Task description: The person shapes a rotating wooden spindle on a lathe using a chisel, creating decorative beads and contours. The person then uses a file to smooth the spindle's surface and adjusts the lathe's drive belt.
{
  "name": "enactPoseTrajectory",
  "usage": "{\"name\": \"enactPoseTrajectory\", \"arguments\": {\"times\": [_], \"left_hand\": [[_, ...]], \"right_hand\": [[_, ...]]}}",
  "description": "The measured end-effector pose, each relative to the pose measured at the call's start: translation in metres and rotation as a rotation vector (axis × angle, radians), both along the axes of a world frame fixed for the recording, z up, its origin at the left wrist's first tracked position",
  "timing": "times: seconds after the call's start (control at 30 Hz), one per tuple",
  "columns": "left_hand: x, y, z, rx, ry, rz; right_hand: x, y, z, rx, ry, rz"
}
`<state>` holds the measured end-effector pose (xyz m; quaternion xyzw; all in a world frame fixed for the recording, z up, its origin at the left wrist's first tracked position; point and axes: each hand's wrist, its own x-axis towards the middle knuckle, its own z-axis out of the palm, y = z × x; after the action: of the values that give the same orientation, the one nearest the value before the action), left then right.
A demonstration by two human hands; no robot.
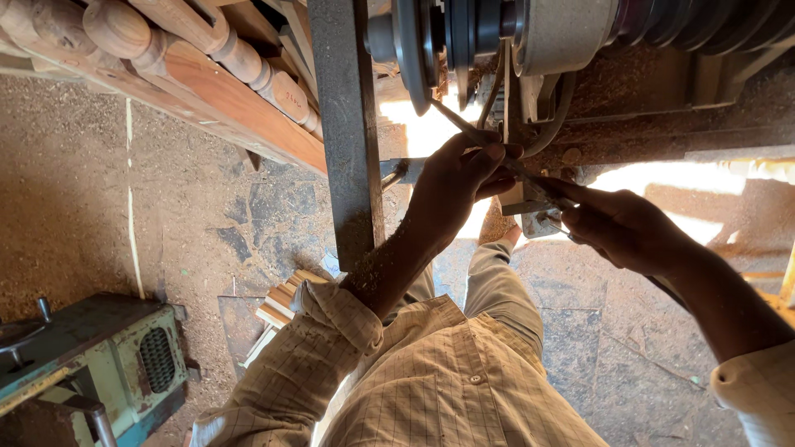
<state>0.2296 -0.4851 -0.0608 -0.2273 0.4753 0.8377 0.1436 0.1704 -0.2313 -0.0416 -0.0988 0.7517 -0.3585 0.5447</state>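
Observation:
A long thin metal turning tool [464, 128] slants from a dark wheel [418, 45] of a lathe down to the right. My left hand [460, 186] wraps over the tool near its middle. My right hand [617, 223] grips the tool's lower end, close to a small metal bracket [538, 222]. Sawdust clings to my left forearm. The tool's tip is hidden against the wheel.
A grey steel bar [348, 124] crosses in front of my left arm. Turned wooden spindles [207, 58] lie on planks at top left. A green machine [91, 356] stands at lower left. Short wood pieces [281, 302] lie on the sawdust-covered floor.

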Motion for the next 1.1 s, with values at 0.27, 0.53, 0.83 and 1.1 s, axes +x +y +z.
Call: {"name": "enactPoseTrajectory", "arguments": {"times": [0.27, 0.53, 0.83, 1.1], "left_hand": [[0.0, 0.006, 0.013, -0.278, 0.016, 0.016], [0.0, 0.006, 0.031, -0.514, -0.073, 0.034], [0.005, 0.002, 0.04, -0.522, -0.089, 0.142], [0.024, -0.01, 0.051, -0.998, -0.078, 0.094]], "right_hand": [[0.012, 0.013, -0.057, -0.306, -0.129, -0.117], [0.036, -0.004, -0.106, -0.601, -0.259, -0.208], [0.055, -0.044, -0.13, -0.818, -0.175, -0.317], [0.065, -0.122, -0.125, -0.963, -0.264, -0.513]]}}
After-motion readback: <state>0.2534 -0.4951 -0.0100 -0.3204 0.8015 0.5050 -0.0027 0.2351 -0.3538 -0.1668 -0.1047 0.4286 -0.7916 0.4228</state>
